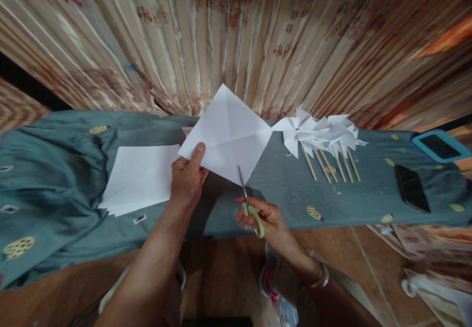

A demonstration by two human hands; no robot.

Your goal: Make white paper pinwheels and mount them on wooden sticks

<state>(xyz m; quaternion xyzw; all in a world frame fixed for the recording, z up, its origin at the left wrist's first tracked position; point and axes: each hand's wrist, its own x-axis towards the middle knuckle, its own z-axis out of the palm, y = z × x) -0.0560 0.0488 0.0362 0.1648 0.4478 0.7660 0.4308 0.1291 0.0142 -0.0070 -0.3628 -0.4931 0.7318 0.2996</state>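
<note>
A square sheet of white paper (224,130) with crossing crease lines is held up by my left hand (189,174), thumb on top near its left corner. In my right hand (267,221) is a pair of scissors (254,219) with pale green handles, fingers through the loops. One blade lies over the sheet at its near corner, pointing toward the middle; the other blade is mostly hidden. To the left of my left hand rests a stack of white paper (142,177). Several white paper pinwheels (320,133) on thin wooden sticks lie together to the right.
A teal cloth (280,204) with yellow prints covers the narrow table and is bunched up at the left. A black phone (412,188) and a blue-framed tablet-like object (440,146) lie at the right end. A patterned curtain (228,32) hangs along the back.
</note>
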